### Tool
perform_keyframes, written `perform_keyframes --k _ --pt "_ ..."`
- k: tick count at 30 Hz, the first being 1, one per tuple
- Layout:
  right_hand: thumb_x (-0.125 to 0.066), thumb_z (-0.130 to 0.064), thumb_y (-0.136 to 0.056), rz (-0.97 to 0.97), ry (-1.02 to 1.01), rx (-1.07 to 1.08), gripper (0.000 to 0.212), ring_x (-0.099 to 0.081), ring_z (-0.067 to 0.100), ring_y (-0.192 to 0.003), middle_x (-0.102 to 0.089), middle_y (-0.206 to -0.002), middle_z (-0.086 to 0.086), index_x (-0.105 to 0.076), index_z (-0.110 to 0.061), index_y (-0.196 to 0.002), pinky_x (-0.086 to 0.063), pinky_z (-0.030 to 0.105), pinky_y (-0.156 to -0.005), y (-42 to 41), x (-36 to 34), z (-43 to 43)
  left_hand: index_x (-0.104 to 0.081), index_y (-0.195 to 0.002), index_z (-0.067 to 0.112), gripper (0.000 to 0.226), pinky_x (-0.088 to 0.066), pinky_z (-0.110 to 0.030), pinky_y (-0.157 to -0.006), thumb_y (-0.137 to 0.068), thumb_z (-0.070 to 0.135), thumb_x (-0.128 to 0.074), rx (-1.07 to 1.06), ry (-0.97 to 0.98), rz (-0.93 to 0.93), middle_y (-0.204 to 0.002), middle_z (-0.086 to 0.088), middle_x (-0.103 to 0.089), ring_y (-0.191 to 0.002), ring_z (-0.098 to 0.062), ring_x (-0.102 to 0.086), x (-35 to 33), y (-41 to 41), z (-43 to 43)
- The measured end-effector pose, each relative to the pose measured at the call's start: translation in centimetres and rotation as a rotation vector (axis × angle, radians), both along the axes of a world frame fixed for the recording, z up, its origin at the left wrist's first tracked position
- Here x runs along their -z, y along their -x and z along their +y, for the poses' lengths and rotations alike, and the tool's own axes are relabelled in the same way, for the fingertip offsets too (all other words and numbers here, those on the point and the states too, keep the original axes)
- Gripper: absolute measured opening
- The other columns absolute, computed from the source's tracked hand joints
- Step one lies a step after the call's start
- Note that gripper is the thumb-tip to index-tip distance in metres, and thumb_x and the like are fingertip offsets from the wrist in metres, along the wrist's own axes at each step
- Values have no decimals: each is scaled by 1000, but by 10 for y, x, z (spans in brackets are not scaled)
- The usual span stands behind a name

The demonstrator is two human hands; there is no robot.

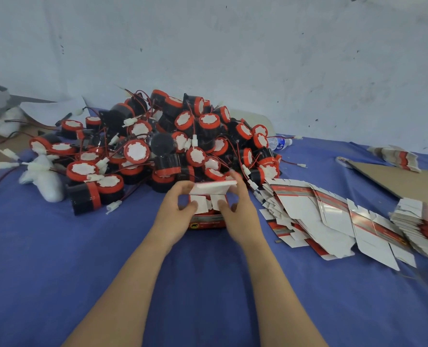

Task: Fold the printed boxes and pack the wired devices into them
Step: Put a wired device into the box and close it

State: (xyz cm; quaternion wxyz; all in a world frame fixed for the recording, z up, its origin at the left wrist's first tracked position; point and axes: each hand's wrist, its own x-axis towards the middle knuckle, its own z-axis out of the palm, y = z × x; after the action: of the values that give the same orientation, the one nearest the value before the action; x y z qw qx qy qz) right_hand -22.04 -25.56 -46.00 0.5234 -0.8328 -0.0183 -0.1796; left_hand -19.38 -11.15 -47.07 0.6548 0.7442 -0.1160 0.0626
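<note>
Reaching toward 12 o'clock, the left hand (175, 209) and right hand (238, 211) pinch the printed box (207, 220) between them, thumbs on its white flaps (202, 204). Wired devices (157, 146) are piled just beyond at 12 o'clock, about equally near both hands.

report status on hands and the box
Left hand and right hand both grip the printed box, thumbs on its white flaps. Flaps not yet closed, contents unseen. Device pile just behind, flat boxes to the right.

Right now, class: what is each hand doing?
Left hand: holds the printed box, thumb pressing a flap.
Right hand: holds the same box, thumb on another flap.
</note>
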Motion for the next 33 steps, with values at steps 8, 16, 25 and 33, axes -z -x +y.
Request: perform_keyframes --k 8,16,25,33 --pt "-54 -26 -97 283 19 -212 47 -41 8 -129 -36 -146 -10 -42 -30 -142 -36 14 -93 4 -4 -19 -65 -101 25 28 -46 -27 -95 -100 12 -40 -60 -39 -13 -125 12 -49 -119 -10 -48 1 2 -2" --pt "-53 -23 -98 84 14 -62 32 -54 -13 -93 -58 -111 -15 -55 -25 -130 -41 0 -74 3 -1 -15 -60 -125 20 32 -37 -7 -86 -94 14 -58 -91 -272 -220 -128 7 -51 -113 -3 -46 3 3 -4" --pt "-48 -27 -100 149 -81 -52 29 -53 -8 -97 -57 -109 -20 -60 -27 -126 -41 -2 -70 2 -2 -13 -63 -121 27 33 -35 -1 -80 -96 10 -48 -63 -198 -65 -143 4 -42 -121 -1 -38 -2 8 -6" --pt "-50 -27 -99 179 -226 -4 27 -53 -5 -98 -57 -112 -17 -60 -29 -124 -44 4 -69 -2 0 -8 -68 -116 20 31 -49 -31 -98 -97 9 -46 -19 5 85 -134 0 -54 -121 -15 -52 -8 11 -9"
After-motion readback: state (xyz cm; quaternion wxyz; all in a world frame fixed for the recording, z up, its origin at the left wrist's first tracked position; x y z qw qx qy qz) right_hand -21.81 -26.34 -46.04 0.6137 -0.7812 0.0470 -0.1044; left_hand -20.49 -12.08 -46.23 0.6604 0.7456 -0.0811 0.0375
